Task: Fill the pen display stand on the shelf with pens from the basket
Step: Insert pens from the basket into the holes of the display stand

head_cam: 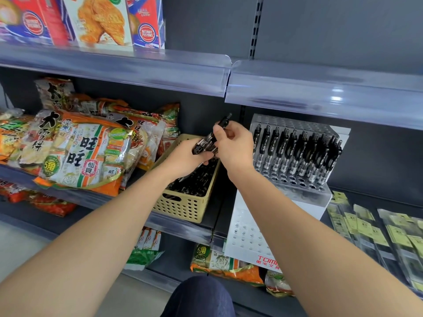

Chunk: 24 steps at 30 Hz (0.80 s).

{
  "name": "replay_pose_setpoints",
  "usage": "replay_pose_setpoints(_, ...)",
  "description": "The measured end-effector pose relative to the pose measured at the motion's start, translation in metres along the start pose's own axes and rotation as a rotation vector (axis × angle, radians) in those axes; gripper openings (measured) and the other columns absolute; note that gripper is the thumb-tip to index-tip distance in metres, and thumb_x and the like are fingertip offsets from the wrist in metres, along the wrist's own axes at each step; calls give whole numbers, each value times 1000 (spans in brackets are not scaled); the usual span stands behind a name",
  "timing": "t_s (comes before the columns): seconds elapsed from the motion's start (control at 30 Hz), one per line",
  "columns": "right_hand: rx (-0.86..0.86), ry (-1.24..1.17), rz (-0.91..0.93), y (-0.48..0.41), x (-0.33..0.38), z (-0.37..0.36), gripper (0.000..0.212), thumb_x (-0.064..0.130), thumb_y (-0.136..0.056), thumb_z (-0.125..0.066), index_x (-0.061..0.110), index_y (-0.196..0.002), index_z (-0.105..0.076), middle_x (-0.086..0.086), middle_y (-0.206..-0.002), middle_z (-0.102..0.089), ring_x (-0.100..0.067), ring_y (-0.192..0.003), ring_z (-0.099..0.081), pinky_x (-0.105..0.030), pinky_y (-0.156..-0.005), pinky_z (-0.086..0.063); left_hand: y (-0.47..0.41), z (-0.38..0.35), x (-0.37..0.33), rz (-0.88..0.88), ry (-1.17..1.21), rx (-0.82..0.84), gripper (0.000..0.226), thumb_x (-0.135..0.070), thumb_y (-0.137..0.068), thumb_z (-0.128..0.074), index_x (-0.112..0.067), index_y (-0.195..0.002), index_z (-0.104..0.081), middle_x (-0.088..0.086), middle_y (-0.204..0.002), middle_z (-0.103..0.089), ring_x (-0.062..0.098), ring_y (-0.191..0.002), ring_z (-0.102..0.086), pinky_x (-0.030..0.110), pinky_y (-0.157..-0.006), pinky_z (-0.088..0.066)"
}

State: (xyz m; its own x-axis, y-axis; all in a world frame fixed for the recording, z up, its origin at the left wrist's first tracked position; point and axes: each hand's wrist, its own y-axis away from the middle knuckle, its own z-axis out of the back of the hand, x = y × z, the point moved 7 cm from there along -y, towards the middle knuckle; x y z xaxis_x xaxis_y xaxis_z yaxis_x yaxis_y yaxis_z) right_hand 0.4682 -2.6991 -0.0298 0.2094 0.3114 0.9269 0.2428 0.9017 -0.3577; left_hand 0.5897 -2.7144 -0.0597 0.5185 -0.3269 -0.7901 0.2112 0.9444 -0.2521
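Head view: over the basket point(183, 209), the left hand point(185, 156) grips a bundle of pens point(206, 144) while right hand point(237, 146) fingers point(230, 133) pinch a single pen point(225, 120). Best slotted upright into the display stand point(304, 197), three o'clock, front holes empty.

My left hand point(186, 157) covered most of the bundle of pens point(205, 145) it gripped, so I couldn't count them. My right hand point(234, 145) hid the barrel of the single pen point(226, 120) it pinched. My right forearm point(274, 225) cut across the pen display stand point(309, 199) and its red lettering point(266, 259). Print on the racked pens point(297, 148) was too small to read. The basket point(183, 208) held only a blurred dark mass.
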Motion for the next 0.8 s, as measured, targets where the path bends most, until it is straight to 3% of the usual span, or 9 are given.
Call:
replay_pose_setpoints(0.1,-58,-132,-77,1,-5,10,18,20,-93,-58,25,-77,-58,3,-76,-62,-18,-76,-66,-38,-65,-59,-1,4,4,16,-49,10,16,-17,-90,-64,-23,-105,-62,0,-90,-69,9,-79,-64,21,-76,-47)
replay_pose_setpoints(0.2,-123,-248,-125,-1,-3,23,12,15,-96,-56,18,-84,-57,3,-77,-60,-11,-67,-64,-21,-52,-54,1,12,16,109,-56,-30,4,-21,-93,-60,-21,-89,-63,-2,-81,-68,7,-74,-62,28,-78,-46)
replay_pose_setpoints(0.3,-189,-223,-102,0,2,32,7,16,-94,-59,11,-96,-63,2,-78,-62,-17,-72,-66,-31,-66,-59,1,20,21,172,-17,-131,13,-24,-95,-55,-14,-94,-64,0,-83,-69,11,-79,-59,31,-81,-43)
replay_pose_setpoints(0.4,-213,-200,-91,5,3,39,26,18,-90,-66,5,-112,-64,0,-82,-66,-24,-79,-69,-41,-77,-58,2,34,15,184,7,-295,19,-27,-95,-55,-12,-104,-62,0,-88,-70,12,-83,-58,30,-79,-38)
replay_pose_setpoints(0.5,-190,-166,-81,9,2,46,7,18,-86,-70,17,-90,-64,1,-78,-68,-23,-77,-70,-43,-79,-58,1,43,8,191,84,-433,29,-31,-94,-56,-10,-114,-60,-2,-89,-69,19,-103,-60,36,-94,-41)
replay_pose_setpoints(0.57,-190,-129,-85,12,3,52,15,21,-84,-72,25,-77,-60,1,-74,-68,-21,-72,-70,-43,-77,-58,2,46,1,206,194,-499,34,-30,-93,-58,-8,-118,-58,-6,-84,-69,19,-107,-59,40,-101,-40)
replay_pose_setpoints(0.63,-184,-101,-81,15,5,57,17,23,-82,-74,25,-73,-60,-1,-73,-69,-20,-71,-70,-44,-76,-58,3,44,-6,218,368,-517,23,-27,-93,-61,-12,-109,-61,-5,-78,-69,18,-92,-63,36,-84,-49)
replay_pose_setpoints(0.7,-179,-76,-63,16,10,63,17,26,-81,-74,24,-71,-61,-2,-73,-69,-21,-72,-70,-45,-74,-58,7,37,-11,259,569,-473,20,-24,-92,-62,-12,-108,-60,-3,-76,-69,14,-69,-60,27,-59,-46)
replay_pose_setpoints(0.8,-189,-16,-45,18,16,76,17,29,-80,-74,22,-70,-62,1,-71,-67,-20,-72,-67,-45,-72,-58,17,18,-18,330,743,-368,9,-22,-93,-62,-13,-96,-62,-1,-74,-69,10,-54,-52,23,-54,-42)
